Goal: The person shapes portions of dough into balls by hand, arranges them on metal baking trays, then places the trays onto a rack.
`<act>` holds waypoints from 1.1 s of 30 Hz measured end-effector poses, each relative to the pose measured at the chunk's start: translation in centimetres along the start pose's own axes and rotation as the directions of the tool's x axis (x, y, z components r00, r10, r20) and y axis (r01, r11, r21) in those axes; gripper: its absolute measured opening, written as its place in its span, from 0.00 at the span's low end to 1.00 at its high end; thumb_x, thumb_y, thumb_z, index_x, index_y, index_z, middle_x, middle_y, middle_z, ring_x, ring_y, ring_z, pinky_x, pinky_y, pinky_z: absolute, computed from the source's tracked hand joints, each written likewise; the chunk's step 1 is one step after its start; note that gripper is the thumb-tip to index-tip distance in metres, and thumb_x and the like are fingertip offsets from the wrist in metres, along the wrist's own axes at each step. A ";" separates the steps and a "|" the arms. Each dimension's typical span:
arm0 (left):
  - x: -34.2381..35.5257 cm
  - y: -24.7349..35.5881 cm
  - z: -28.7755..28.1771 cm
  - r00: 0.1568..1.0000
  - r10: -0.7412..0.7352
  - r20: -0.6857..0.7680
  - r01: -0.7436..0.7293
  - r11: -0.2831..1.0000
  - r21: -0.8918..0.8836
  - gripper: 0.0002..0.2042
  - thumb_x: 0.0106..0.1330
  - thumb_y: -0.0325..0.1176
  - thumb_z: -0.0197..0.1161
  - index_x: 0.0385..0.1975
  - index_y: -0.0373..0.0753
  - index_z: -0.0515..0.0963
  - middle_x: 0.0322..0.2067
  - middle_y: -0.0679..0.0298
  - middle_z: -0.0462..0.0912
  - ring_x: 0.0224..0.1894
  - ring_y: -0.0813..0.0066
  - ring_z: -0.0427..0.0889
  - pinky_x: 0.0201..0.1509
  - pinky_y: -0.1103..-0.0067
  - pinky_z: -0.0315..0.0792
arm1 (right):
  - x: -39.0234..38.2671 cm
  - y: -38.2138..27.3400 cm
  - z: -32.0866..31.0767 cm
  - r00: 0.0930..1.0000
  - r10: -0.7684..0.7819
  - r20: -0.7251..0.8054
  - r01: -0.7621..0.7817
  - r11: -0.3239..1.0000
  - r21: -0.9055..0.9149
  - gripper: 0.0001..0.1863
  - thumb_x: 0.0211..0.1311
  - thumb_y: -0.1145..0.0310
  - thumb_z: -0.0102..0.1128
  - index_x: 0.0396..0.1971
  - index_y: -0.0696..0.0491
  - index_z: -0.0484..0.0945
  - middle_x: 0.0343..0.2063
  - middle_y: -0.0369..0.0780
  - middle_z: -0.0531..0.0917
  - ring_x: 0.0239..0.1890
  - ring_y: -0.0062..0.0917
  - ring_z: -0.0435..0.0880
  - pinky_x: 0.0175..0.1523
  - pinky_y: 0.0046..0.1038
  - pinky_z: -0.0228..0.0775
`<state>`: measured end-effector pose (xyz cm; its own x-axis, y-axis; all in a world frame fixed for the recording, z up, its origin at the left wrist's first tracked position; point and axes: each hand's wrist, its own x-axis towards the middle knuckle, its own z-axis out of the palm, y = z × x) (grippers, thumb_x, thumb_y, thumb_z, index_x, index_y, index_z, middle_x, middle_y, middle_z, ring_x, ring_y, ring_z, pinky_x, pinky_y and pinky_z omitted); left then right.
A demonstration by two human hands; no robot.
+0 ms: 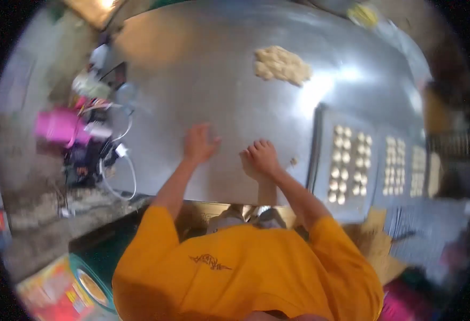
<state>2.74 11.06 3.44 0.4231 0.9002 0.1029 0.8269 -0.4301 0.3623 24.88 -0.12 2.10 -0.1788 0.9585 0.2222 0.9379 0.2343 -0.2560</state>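
My left hand (200,143) rests on the metal tabletop (192,85), its fingers stretched forward and the thumb apart, holding nothing. A short way to its right, my right hand (262,156) is over the same surface, fingers a little bent and apart, with nothing seen in them. A small scrap of dough (294,160) lies just right of that hand. Farther off, toward the back, sits a lumpy mass of pale dough (281,65), which neither hand touches. The picture is slightly blurred.
On the right stand a tray (325,155) with rows of small dough balls (342,155), and more trays (380,176) of them beyond. Along the left edge are a white cable (134,179), a pink object (58,127) and clutter. A round green-rimmed container (80,267) is at lower left.
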 end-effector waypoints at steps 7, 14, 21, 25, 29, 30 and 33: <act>-2.7 2.2 0.3 0.992 -0.110 0.064 0.118 0.983 -0.143 0.25 0.52 0.33 0.63 0.52 0.37 0.70 0.48 0.52 0.72 0.47 0.54 0.73 0.52 0.66 0.68 | -6.6 2.9 -4.3 0.943 0.333 0.001 -0.285 0.806 0.519 0.09 0.52 0.65 0.63 0.25 0.54 0.75 0.32 0.41 0.75 0.38 0.33 0.75 0.42 0.31 0.69; -2.6 28.7 6.1 0.971 0.221 0.094 -0.101 0.731 -0.675 0.12 0.55 0.31 0.62 0.39 0.37 0.79 0.35 0.57 0.79 0.42 0.64 0.75 0.45 0.71 0.70 | -20.5 9.0 -15.7 0.620 0.718 -0.316 -0.527 0.680 0.510 0.12 0.48 0.72 0.65 0.36 0.54 0.80 0.39 0.42 0.80 0.40 0.28 0.80 0.45 0.28 0.72; -5.7 49.9 8.7 0.761 0.628 -0.161 -0.631 0.662 -0.405 0.09 0.53 0.36 0.64 0.33 0.44 0.80 0.32 0.66 0.81 0.40 0.65 0.73 0.49 0.65 0.59 | -31.2 19.6 -22.8 0.371 0.785 -0.496 -0.586 0.612 0.531 0.11 0.49 0.77 0.64 0.36 0.58 0.80 0.36 0.43 0.81 0.37 0.29 0.81 0.43 0.27 0.74; -7.6 54.1 13.7 0.730 0.677 -0.099 -0.679 0.699 -0.224 0.07 0.52 0.37 0.62 0.29 0.45 0.79 0.30 0.65 0.77 0.40 0.66 0.72 0.46 0.65 0.59 | -35.3 25.1 -22.0 0.539 0.764 -0.356 -0.636 0.645 0.423 0.12 0.54 0.66 0.60 0.37 0.57 0.79 0.36 0.46 0.80 0.36 0.41 0.80 0.43 0.34 0.72; -6.2 54.8 9.7 0.832 0.552 -0.056 -0.531 0.762 -0.372 0.13 0.52 0.38 0.64 0.34 0.39 0.80 0.34 0.58 0.78 0.41 0.58 0.73 0.47 0.65 0.63 | -36.2 25.2 -23.7 0.477 0.803 -0.358 -0.676 0.595 0.434 0.13 0.52 0.67 0.61 0.37 0.56 0.79 0.39 0.46 0.77 0.36 0.43 0.78 0.44 0.35 0.71; -6.0 53.5 8.5 0.860 0.505 -0.080 -0.484 0.756 -0.441 0.14 0.53 0.37 0.63 0.37 0.37 0.79 0.34 0.56 0.78 0.41 0.56 0.74 0.46 0.65 0.65 | -37.7 25.3 -23.2 0.400 0.855 -0.331 -0.740 0.514 0.433 0.12 0.52 0.68 0.61 0.36 0.56 0.79 0.40 0.46 0.77 0.35 0.43 0.78 0.43 0.36 0.72; -7.4 44.9 8.5 0.960 0.248 -0.133 -0.281 0.872 -0.400 0.14 0.56 0.35 0.60 0.39 0.34 0.78 0.33 0.50 0.79 0.38 0.53 0.76 0.44 0.66 0.68 | -41.3 24.8 -23.0 0.247 0.943 -0.222 -0.923 0.298 0.243 0.08 0.51 0.67 0.59 0.29 0.54 0.81 0.29 0.46 0.80 0.33 0.42 0.78 0.38 0.38 0.72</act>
<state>39.93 -15.48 11.07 0.5617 0.7664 0.3117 0.4541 -0.6005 0.6581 62.39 -37.59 8.21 0.9067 0.4213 0.0219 0.3724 -0.7751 -0.5104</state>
